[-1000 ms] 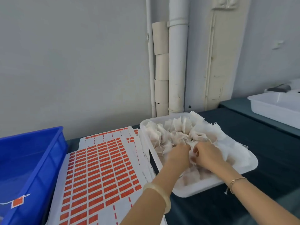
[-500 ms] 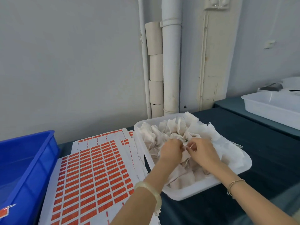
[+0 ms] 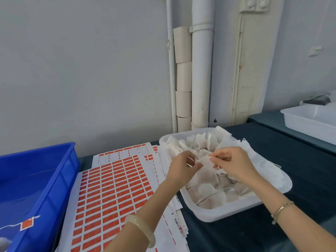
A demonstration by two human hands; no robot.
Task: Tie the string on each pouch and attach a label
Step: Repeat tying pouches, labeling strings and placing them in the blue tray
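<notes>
A white mesh pouch [image 3: 206, 170] is lifted just above the white tray [image 3: 218, 214], which holds several more pouches [image 3: 200, 144]. My left hand [image 3: 181, 166] pinches the pouch's top left edge between thumb and fingers. My right hand [image 3: 230, 161] pinches its top right edge and thin white string. Sheets of red labels [image 3: 111, 193] lie flat to the left of the tray. The string's run is too fine to trace.
A blue plastic crate [image 3: 36, 179] stands at the far left, with a red-labelled item in its bottom. Another white tray [image 3: 309, 122] sits on the far right table. Pipes and a wall rise behind. Dark green cloth covers the table.
Both hands have lifted one pouch out of the pile and drawn slightly apart, spreading its top edge. The camera view has shifted a little to the right.
</notes>
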